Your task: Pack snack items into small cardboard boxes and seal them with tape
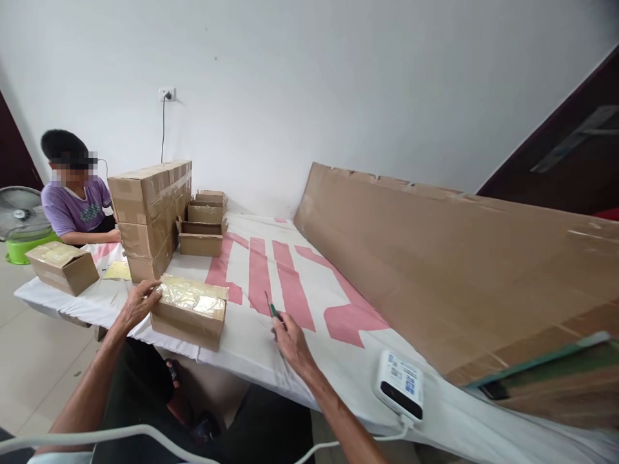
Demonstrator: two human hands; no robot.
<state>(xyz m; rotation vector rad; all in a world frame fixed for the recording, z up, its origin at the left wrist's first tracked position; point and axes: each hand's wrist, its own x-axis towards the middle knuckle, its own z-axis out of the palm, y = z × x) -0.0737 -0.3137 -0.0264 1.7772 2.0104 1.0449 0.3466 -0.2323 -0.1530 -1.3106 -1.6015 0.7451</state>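
My left hand [137, 305] rests with spread fingers on the left end of a small taped cardboard box [190, 311] at the table's near edge. My right hand [289, 341] lies on the white and pink table cover [300, 290] to the right of that box, fingers pinched round a thin green-handled tool [271, 307] whose blade points up and away. The box's top is sealed with shiny clear tape.
A stack of taped boxes [149, 216] and several open small boxes [203, 222] stand further back. Another box [62, 266] sits at far left by a seated person [77, 200]. A big cardboard sheet [459, 270] leans at right. A white device [400, 383] with a cable lies near the front edge.
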